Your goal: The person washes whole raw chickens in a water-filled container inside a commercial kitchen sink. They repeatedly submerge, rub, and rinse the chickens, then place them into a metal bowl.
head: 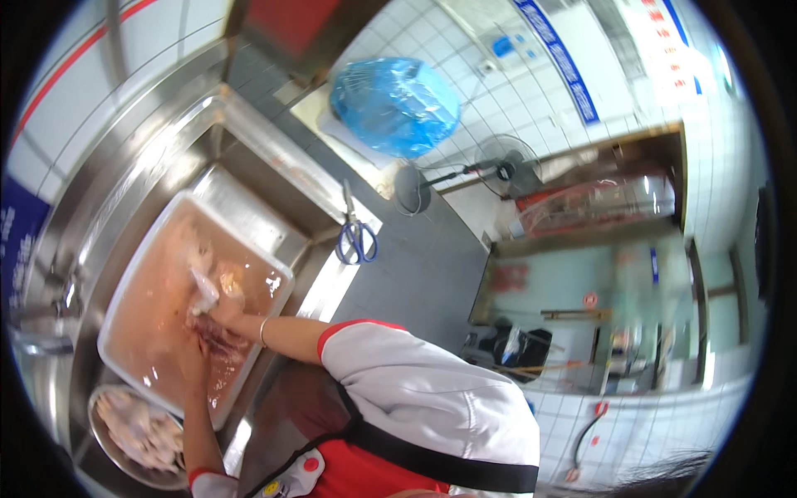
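Observation:
A white plastic tub [127, 274] of cloudy, pinkish water sits in a stainless steel sink. Both of my hands are at a raw poultry carcass [215, 336] in it, whose dark red, wet side shows between them. My left hand [197, 358] grips its near side, with the fingertips partly hidden. On the other side, my right hand [230, 311] closes around it, a bracelet on that wrist. A pale wing-like piece [204, 287] sticks up beside my right hand. Yellowish fat or skin [230, 280] shows at the water's surface.
A steel bowl [93, 429] of raw poultry stands beside the tub. Scissors with blue handles [356, 243] lie on the rim of the sink [274, 155]. A faucet [40, 342] is at the left. Beyond the grey floor are a blue plastic bag [398, 106] and a fan [507, 165].

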`<state>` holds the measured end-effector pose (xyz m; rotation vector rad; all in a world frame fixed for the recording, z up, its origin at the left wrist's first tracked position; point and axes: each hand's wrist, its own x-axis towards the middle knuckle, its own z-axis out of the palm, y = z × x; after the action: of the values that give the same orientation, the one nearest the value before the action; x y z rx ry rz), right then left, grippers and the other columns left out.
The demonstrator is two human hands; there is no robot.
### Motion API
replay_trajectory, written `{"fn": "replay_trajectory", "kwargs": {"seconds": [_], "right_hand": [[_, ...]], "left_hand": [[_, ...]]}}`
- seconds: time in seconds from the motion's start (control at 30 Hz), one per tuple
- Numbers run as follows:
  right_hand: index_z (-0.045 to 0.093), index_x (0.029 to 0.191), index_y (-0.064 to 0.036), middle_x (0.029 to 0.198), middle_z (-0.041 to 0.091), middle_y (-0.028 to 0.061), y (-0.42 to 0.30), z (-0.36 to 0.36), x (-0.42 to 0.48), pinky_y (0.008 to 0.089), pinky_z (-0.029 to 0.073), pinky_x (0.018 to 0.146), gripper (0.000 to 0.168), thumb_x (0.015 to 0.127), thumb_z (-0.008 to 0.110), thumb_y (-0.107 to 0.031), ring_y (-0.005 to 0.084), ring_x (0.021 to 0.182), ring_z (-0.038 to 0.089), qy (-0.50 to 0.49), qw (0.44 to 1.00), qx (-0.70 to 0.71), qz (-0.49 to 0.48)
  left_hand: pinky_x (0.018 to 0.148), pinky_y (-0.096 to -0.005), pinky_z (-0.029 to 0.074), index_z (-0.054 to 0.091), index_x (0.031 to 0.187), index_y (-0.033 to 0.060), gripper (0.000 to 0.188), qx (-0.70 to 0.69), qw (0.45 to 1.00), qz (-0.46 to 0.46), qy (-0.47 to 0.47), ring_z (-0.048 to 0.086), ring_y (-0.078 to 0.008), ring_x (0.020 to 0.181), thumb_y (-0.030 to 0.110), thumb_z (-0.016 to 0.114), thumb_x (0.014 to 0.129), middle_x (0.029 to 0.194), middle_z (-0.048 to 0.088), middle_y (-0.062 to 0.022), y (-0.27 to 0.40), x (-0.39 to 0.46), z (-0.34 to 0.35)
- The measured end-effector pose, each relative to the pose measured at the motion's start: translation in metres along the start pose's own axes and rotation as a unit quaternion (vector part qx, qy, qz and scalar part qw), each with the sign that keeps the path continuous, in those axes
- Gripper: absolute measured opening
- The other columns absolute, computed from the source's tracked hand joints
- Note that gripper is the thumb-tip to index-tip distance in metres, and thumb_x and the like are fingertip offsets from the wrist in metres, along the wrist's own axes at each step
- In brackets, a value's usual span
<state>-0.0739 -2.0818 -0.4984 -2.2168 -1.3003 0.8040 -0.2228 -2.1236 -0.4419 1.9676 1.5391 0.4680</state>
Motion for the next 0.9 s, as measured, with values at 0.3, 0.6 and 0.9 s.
{"fn": "replay_trajectory", "kwargs": {"seconds": [0.3,0.6,0.9], "right_hand": [[0.051,0.121,-0.005,0.109,0.06,0.0229,0.013,-0.021,0.002,0.0431,0.044,0.088,0.052,0.078,0.065,-0.03,0.0374,0.104,0.056,-0.104,0.978,0.106,0.143],[0.05,0.119,-0.003,0.103,0.061,0.018,0.015,-0.002,0.006,0.0419,0.047,0.084,0.046,0.081,0.062,-0.025,0.0311,0.096,0.059,-0.249,0.95,0.188,0.014],[0.048,0.12,0.0,0.102,0.06,0.0098,0.015,-0.051,0.005,0.0304,0.048,0.07,0.043,0.08,0.059,-0.012,0.0167,0.085,0.058,-0.273,0.925,0.261,0.047]], "left_hand": [[0.066,-0.0437,0.048,0.06,0.101,0.0003,0.03,-0.066,0.961,-0.266,-0.03,0.061,-0.0378,0.077,0.024,0.044,0.094,0.089,0.064,-0.0217,0.003,-0.009,-0.02],[0.082,-0.0431,0.045,0.056,0.105,0.001,0.031,0.038,0.982,-0.148,0.111,0.056,-0.0354,0.095,0.021,0.06,0.083,0.102,0.057,-0.0204,0.029,0.023,-0.007],[0.062,-0.0468,0.049,0.056,0.099,0.0046,0.03,0.091,0.979,-0.173,-0.056,0.063,-0.0349,0.071,0.03,0.041,0.094,0.078,0.063,-0.0183,-0.003,-0.02,0.015]]}}
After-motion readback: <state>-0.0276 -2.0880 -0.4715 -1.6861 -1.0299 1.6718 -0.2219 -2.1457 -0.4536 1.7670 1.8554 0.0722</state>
